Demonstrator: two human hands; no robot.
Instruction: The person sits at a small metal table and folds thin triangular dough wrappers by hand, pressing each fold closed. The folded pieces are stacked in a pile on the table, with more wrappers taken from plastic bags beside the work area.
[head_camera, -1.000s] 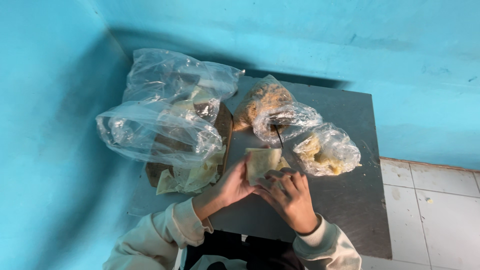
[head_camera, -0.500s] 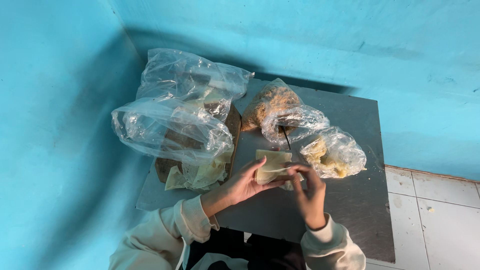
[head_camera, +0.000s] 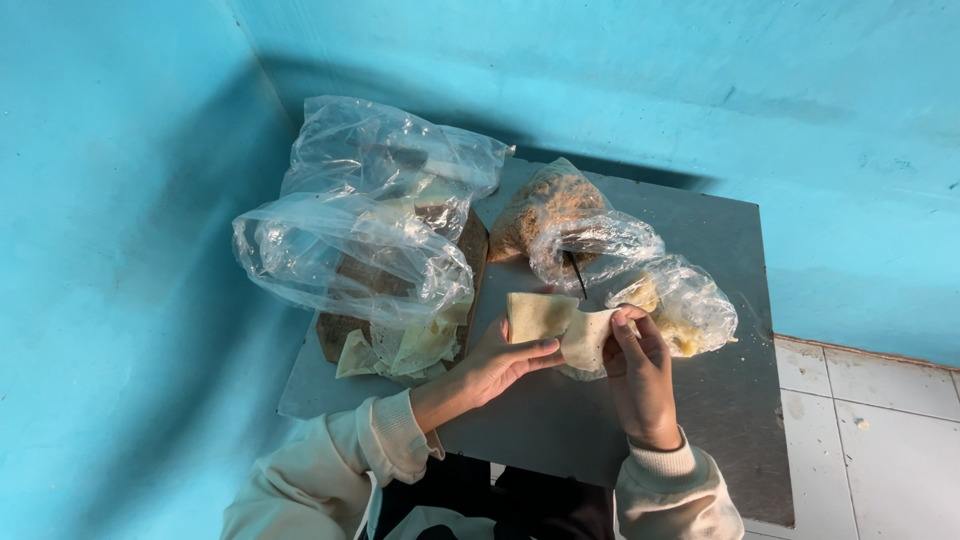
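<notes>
Here the pale, thin wrapper sheet (head_camera: 560, 325) looks soft and cream-coloured, folded over on itself, and is held above the grey table (head_camera: 720, 240) near its front edge. The left hand (head_camera: 500, 362) cups it from below, thumb pressed on top, while the right hand (head_camera: 638, 375) pinches its right edge between thumb and fingers. Four clear plastic bags lie behind: two large crumpled bags (head_camera: 370, 230) at left, one bag of brown filling (head_camera: 545, 205), and one bag of yellowish filling (head_camera: 685, 300).

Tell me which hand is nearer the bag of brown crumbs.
Left. The left hand lies just below the bag of brown crumbs; the right hand sits farther right.
</notes>
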